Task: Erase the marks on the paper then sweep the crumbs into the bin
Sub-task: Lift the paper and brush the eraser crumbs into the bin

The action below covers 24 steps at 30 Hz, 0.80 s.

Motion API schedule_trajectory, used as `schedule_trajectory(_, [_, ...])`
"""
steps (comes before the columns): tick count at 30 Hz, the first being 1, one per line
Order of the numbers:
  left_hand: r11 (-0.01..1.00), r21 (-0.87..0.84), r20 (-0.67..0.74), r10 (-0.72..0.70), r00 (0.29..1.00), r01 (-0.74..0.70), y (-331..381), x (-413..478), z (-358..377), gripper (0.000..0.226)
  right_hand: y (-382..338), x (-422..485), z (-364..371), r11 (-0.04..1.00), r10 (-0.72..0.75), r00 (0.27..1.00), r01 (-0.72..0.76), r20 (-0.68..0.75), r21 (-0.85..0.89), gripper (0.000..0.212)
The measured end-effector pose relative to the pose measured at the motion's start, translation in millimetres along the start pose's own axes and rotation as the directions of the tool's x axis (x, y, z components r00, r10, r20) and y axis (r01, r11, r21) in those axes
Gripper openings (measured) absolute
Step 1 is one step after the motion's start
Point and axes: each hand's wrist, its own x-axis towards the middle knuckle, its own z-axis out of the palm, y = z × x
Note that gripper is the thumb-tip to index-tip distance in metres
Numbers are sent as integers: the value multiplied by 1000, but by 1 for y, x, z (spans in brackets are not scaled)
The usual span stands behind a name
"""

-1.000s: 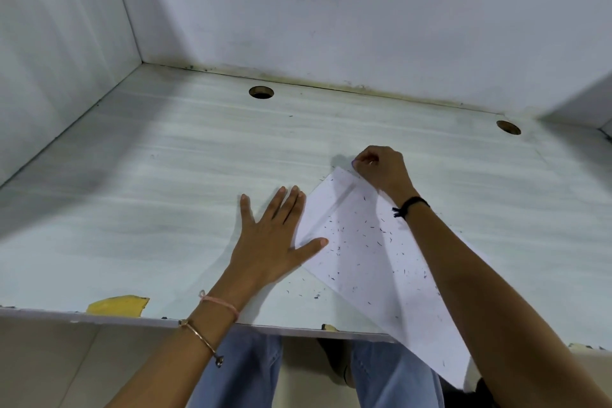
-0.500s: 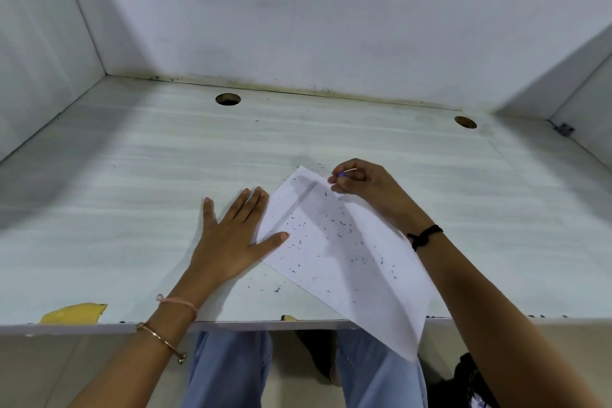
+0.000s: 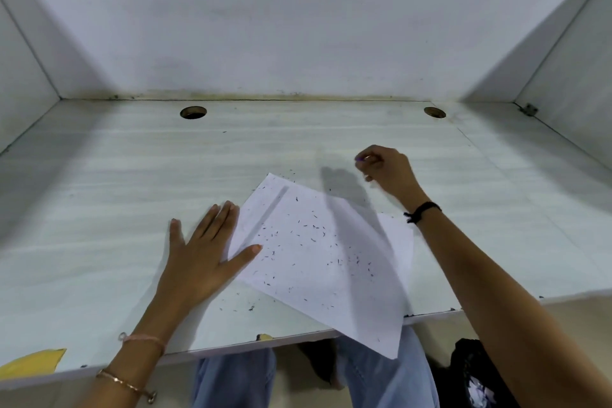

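Note:
A white sheet of paper (image 3: pixel 331 262) lies slantwise on the pale desk (image 3: pixel 132 182), its near corner hanging over the front edge. Dark eraser crumbs (image 3: pixel 314 232) are scattered over the sheet, and a few lie on the desk beside it. My left hand (image 3: pixel 202 255) lies flat with straight fingers on the paper's left edge. My right hand (image 3: pixel 387 169) is lifted off the sheet, beyond its far right side, fingers curled round a small object with a purple tip, probably the eraser (image 3: pixel 361 159).
Two round cable holes (image 3: pixel 193 112) (image 3: pixel 434 112) sit near the back wall. White walls enclose the desk on three sides. A yellow scrap (image 3: pixel 33 363) lies at the front left edge. A dark bag (image 3: pixel 470 374) sits on the floor below right, beside my knees.
My right hand has left the paper's far corner and moved up and to the right, off the sheet. The camera has shifted. My left hand stays on the paper's edge.

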Motion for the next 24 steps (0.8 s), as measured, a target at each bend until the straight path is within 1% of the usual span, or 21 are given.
schedule_trajectory(2, [1000, 4, -16, -4, 1000, 4, 0, 0, 0, 94, 24, 17, -10, 998, 54, 995, -56, -87, -21, 3])
schedule_trajectory(4, [1000, 0, -23, -13, 1000, 13, 0, 0, 0, 94, 41, 29, -15, 987, 146, 980, -153, -133, -40, 4])
schedule_trajectory(5, [1000, 2, -23, -18, 1000, 18, 1, 0, 0, 94, 47, 34, -15, 983, 163, 976, -173, -147, -57, 6])
schedule_trajectory(9, [1000, 1, -29, -30, 999, 30, 1, 2, 1, 95, 63, 41, -4, 984, 78, 980, -106, -184, -146, 10])
schedule_trajectory(11, [1000, 3, -31, -28, 999, 28, 1, 2, 1, 95, 66, 37, -3, 989, 100, 973, -121, -207, -91, 15])
schedule_trajectory(14, [1000, 12, -27, -28, 999, 29, 0, 2, 1, 95, 64, 24, -12, 979, 188, 959, -164, -213, 125, 29])
schedule_trajectory(15, [1000, 12, -24, -28, 999, 28, 0, 2, 1, 95, 62, 17, -15, 970, 212, 953, -178, -217, 163, 30])
schedule_trajectory(18, [999, -8, -16, -33, 999, 33, 1, 1, -1, 97, 63, -4, -19, 963, 242, 947, -208, -212, 171, 26])
schedule_trajectory(21, [999, -5, -22, -44, 999, 44, 1, 0, -1, 100, 60, -29, -20, 936, 304, 932, -253, -199, 243, 24])
schedule_trajectory(22, [999, -4, -31, -49, 998, 49, 1, 0, -1, 101, 57, -38, -20, 940, 303, 926, -251, -227, 232, 23])
schedule_trajectory(24, [998, -2, -43, -61, 997, 61, 1, 0, 1, 102, 50, -57, -19, 966, 257, 915, -243, -310, 84, 23])
